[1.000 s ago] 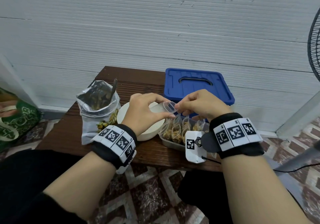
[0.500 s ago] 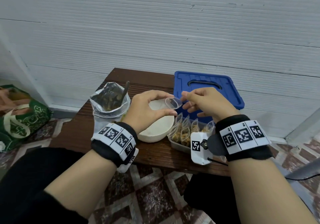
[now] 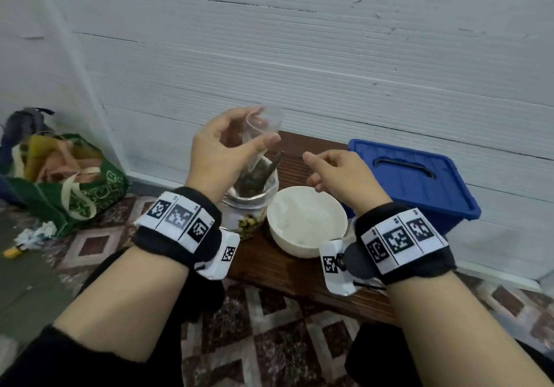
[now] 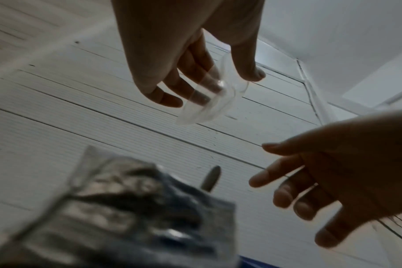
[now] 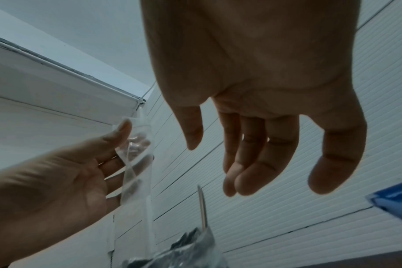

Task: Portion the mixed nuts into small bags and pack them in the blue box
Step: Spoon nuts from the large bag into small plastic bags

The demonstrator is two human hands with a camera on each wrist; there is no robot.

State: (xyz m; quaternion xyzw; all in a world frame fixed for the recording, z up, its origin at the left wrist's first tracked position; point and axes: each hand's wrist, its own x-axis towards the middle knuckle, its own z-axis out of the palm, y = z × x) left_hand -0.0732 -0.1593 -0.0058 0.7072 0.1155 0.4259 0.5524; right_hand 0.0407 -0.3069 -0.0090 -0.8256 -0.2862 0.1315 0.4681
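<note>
My left hand (image 3: 260, 127) is raised above the table and pinches an empty small clear bag (image 3: 271, 121) between thumb and fingers; the left wrist view shows the bag (image 4: 209, 98) with its mouth spread. The big foil bag of mixed nuts (image 3: 250, 190) stands just below, a spoon handle (image 3: 275, 161) sticking out of it. My right hand (image 3: 310, 169) hovers to the right over the white bowl (image 3: 305, 223), fingers relaxed and holding nothing (image 5: 259, 163). The blue box (image 3: 410, 183) sits shut at the back right.
The small wooden table (image 3: 299, 275) stands against a white ribbed wall. A green shopping bag (image 3: 75, 186) and crumpled paper (image 3: 36, 232) lie on the patterned floor at the left. My right wrist hides the tray of filled bags.
My left hand has lifted the clear bag up and left, over the nut bag. My right hand has let go of it and drawn back. The head view has swung left.
</note>
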